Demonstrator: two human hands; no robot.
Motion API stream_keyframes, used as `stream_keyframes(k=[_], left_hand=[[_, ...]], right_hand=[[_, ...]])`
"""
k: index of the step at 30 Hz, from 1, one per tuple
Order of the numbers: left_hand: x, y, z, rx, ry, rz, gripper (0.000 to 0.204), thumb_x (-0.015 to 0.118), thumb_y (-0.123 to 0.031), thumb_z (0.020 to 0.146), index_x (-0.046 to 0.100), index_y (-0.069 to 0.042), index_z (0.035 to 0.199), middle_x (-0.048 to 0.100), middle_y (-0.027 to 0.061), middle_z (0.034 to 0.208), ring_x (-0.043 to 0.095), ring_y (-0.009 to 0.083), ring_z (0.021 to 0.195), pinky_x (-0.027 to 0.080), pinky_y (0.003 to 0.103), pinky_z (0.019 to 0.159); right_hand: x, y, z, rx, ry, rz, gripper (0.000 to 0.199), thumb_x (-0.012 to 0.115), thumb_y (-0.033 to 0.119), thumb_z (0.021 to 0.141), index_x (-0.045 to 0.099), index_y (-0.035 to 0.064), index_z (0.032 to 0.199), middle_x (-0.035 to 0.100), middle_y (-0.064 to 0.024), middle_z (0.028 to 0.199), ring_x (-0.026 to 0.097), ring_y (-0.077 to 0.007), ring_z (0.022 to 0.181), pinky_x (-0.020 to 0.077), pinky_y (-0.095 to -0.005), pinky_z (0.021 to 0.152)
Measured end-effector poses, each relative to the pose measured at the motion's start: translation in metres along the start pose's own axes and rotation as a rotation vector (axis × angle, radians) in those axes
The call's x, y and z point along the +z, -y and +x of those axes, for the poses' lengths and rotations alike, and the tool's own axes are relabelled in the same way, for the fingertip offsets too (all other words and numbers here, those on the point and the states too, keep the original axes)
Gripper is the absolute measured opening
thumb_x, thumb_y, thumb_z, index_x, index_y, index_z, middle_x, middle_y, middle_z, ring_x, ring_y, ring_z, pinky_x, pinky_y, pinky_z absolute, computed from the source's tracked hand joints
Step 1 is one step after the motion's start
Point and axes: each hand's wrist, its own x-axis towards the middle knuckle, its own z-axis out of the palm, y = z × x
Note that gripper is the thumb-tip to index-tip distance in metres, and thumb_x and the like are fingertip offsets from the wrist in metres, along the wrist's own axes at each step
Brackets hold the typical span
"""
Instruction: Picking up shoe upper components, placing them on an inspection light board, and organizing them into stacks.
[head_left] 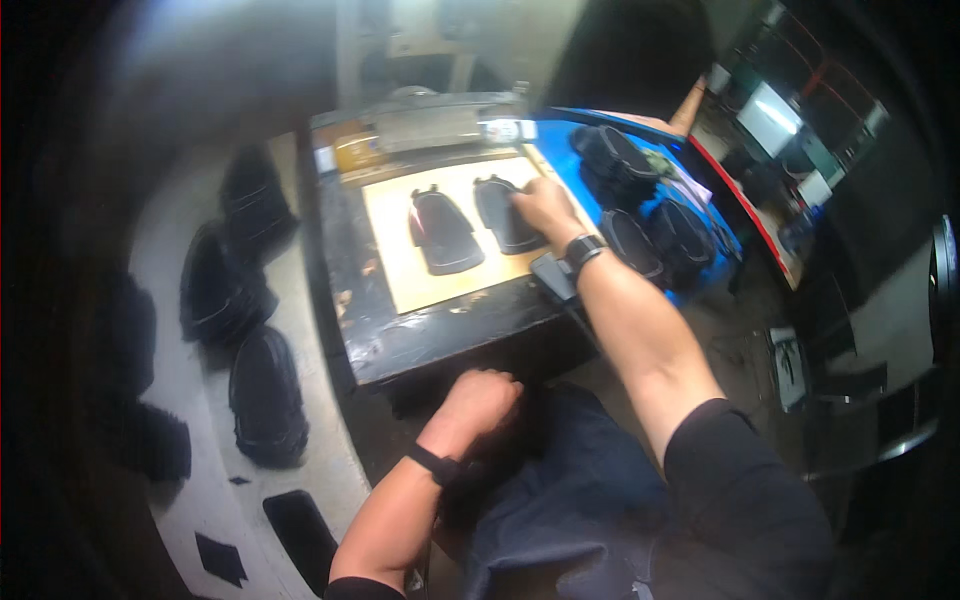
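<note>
Right hand [545,208] pressing flat on a dark shaped piece [503,213] lying on the tan board [400,280].

The right hand is resting fingers-down on the piece's right edge, open rather than gripping. That piece is sitting on the right half of the tan board; a second dark piece with a reddish edge [442,232] is lying just left of it, on the same board. The left hand [480,400] is hanging below the board's near edge, curled into a fist, over dark cloth [560,480] on the lap; cannot tell whether it is holding anything. Right of the board, a blue tray [568,150] is holding more dark pieces. Left of the board, stacks of dark pieces [265,395] are lying on a pale surface.
</note>
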Motion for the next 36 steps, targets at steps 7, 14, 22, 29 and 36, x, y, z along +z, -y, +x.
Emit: stream_keyframes(k=[7,14,22,29,36], left_hand=[[-0.003,0.000,-0.001,0.025,0.015,0.033,0.027,0.068,-0.017,0.080,0.069,-0.012,0.107,0.069,0.0078,0.094,0.068,0.0296,0.095,0.055,0.042,0.079],[-0.002,0.002,0.000,0.031,0.037,0.033,0.027,0.068,-0.019,0.083,0.068,-0.011,0.109,0.069,0.0094,0.093,0.067,0.0313,0.093,0.055,0.042,0.078],[-0.002,-0.002,0.001,0.010,0.104,0.073,0.027,0.066,-0.019,0.085,0.069,-0.011,0.111,0.070,0.0115,0.095,0.068,0.0326,0.091,0.056,0.043,0.078],[-0.003,-0.005,0.002,-0.014,0.141,0.092,0.029,0.064,-0.021,0.086,0.069,-0.013,0.113,0.070,0.0124,0.095,0.067,0.0335,0.092,0.055,0.044,0.078],[-0.001,-0.006,0.003,-0.033,0.167,0.060,0.032,0.064,-0.024,0.087,0.068,-0.012,0.116,0.070,0.0142,0.098,0.067,0.0347,0.095,0.054,0.046,0.081]], right_hand=[[-0.082,-0.070,-0.062,-0.499,-0.529,0.653,0.017,0.064,0.012,0.095,0.067,0.0014,0.108,0.068,-0.0078,0.085,0.061,-0.0134,0.077,0.0499,-0.0293,0.072],[-0.118,-0.192,-0.036,-0.128,-0.274,0.082,0.051,0.072,0.030,0.084,0.063,0.0024,0.126,0.070,-0.0208,0.112,0.068,-0.0360,0.104,0.0519,-0.0432,0.095],[-0.079,-0.205,-0.065,-0.147,-0.115,-0.107,0.086,0.075,0.055,0.073,0.051,0.0111,0.143,0.048,-0.0281,0.143,0.049,-0.0457,0.129,0.0397,-0.0490,0.110],[-0.093,-0.201,-0.058,-0.094,0.007,-0.145,0.085,0.066,0.051,0.073,0.050,0.0082,0.144,0.048,-0.0236,0.145,0.050,-0.0422,0.129,0.0412,-0.0476,0.110],[-0.116,-0.203,-0.071,-0.241,-0.190,-0.141,0.063,0.064,0.041,0.080,0.060,0.0079,0.133,0.047,-0.0241,0.146,0.049,-0.0404,0.132,0.0412,-0.0478,0.110]])
